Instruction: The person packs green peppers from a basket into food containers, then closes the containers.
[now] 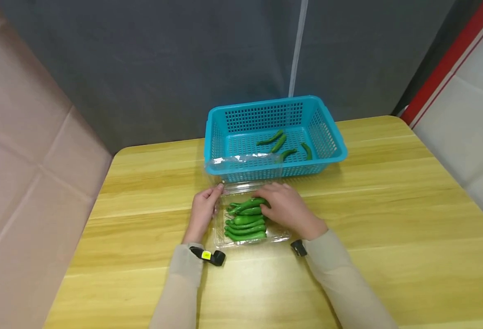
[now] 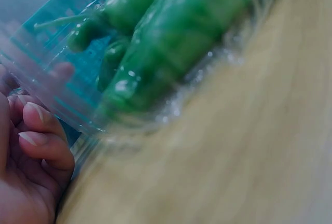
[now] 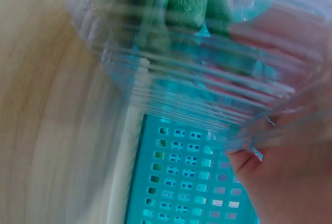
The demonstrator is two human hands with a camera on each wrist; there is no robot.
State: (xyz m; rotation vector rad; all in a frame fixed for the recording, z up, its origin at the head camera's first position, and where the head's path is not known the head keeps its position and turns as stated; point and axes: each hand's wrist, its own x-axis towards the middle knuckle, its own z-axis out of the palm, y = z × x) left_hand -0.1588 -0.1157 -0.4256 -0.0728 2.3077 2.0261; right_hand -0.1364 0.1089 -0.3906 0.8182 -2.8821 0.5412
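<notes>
A clear plastic clamshell container [image 1: 280, 237] stands on the table, its lid [image 1: 241, 158] raised at the back. Several green peppers [image 1: 245, 229] lie side by side in it, stems to the left. My left hand [image 1: 201, 211] pinches the container's back left edge with the thumb on top; the left wrist view shows its curled fingers [image 2: 49, 146] beside the clear wall. My right hand [image 1: 288, 208] reaches over the right side and grips the right end of the rearmost green pepper [image 1: 245, 206]. In the right wrist view, that hand is partly seen through the ribbed plastic.
Behind the container stands a blue perforated basket [image 1: 336, 148], holding several loose green peppers [image 1: 279, 143]. The raised lid overlaps its front left part in the head view. A grey curtain [image 1: 155, 68] hangs behind the wooden table [image 1: 389, 205].
</notes>
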